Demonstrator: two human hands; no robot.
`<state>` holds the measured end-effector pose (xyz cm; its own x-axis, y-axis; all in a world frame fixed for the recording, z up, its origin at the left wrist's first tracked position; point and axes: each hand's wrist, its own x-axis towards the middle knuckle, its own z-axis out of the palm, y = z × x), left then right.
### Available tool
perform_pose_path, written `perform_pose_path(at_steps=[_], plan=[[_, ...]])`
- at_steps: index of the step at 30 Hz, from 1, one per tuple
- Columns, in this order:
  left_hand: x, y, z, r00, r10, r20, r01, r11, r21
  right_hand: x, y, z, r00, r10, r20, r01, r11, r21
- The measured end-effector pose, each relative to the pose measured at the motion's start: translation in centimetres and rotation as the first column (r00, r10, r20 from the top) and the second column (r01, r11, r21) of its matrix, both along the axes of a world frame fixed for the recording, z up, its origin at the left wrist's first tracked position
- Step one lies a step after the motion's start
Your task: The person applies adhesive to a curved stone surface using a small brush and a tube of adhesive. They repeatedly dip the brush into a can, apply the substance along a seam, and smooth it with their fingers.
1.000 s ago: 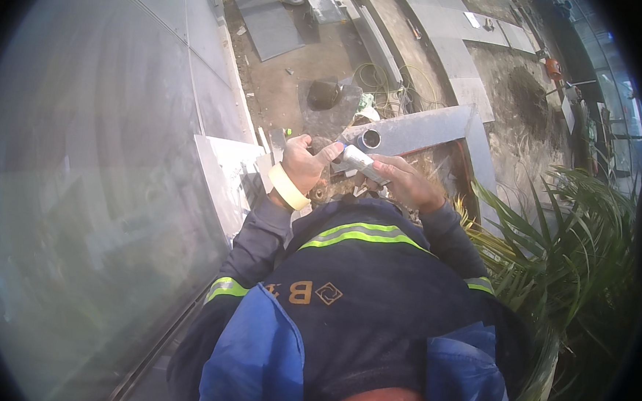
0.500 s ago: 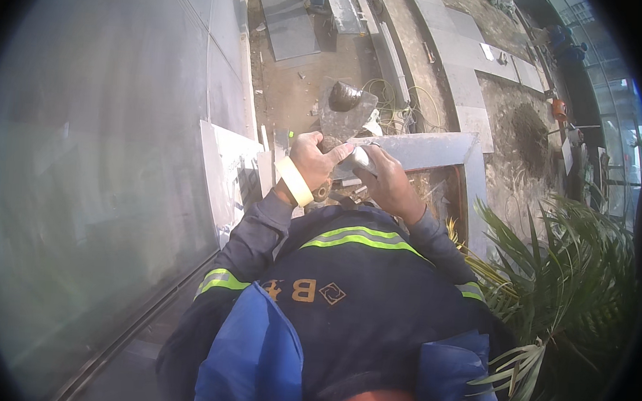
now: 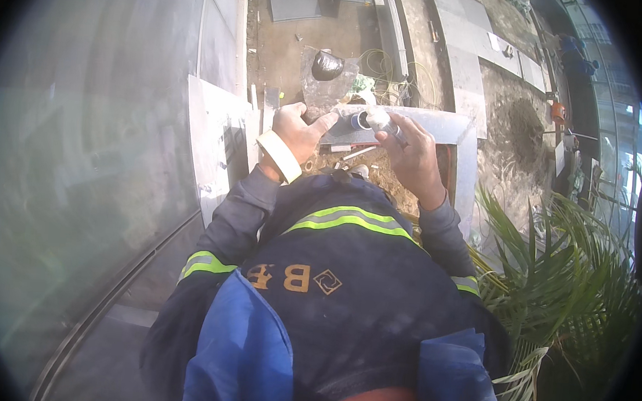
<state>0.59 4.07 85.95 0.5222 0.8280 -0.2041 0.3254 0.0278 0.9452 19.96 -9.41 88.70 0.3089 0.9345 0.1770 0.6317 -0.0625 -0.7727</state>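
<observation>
As a worker in a dark jacket (image 3: 373, 307) with reflective bands looks down, the right hand (image 3: 415, 161) grips a white-and-silver cylinder (image 3: 378, 119), fingers closed around its near end and hiding part of it. Its whitish end points toward the left hand (image 3: 295, 134), whose fingers curl with the thumb stretched out; whether they grasp anything cannot be told. The cylinder is held above a grey ledge (image 3: 447, 123), beside a round, blue-sided object (image 3: 358, 120) near the left thumb. A yellow band (image 3: 279, 156) circles the left wrist. Smooth grey panels (image 3: 111, 143) wall off the left side, a pale board (image 3: 211, 139) leaning there, while palm fronds (image 3: 574, 267) crowd the right. Beyond the ledge lie a shiny black bundle (image 3: 328, 66) and looped yellow cable (image 3: 378, 53).
</observation>
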Motion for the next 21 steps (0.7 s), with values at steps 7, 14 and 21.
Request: perform_pose_path(at_steps=[7, 14, 21], plan=[[-0.1, 0.7, -0.9, 0.993, -0.09, -0.081, 0.104, 0.978, 0.179, 0.9, 5.2, 1.5, 0.969, 0.039, 0.242, -0.026, 0.998, -0.056], [0.0, 0.4, -2.9, 0.994, -0.108, 0.026, 0.106, 0.992, 0.07, 1.0, 5.9, 1.4, 0.96, 0.061, 0.273, -0.034, 0.994, -0.105], [-0.3, 0.8, -1.7, 0.99, -0.134, -0.053, 0.139, 0.986, 0.097, 0.8, 6.1, 1.4, 0.952, 0.062, 0.301, -0.032, 0.994, -0.103]])
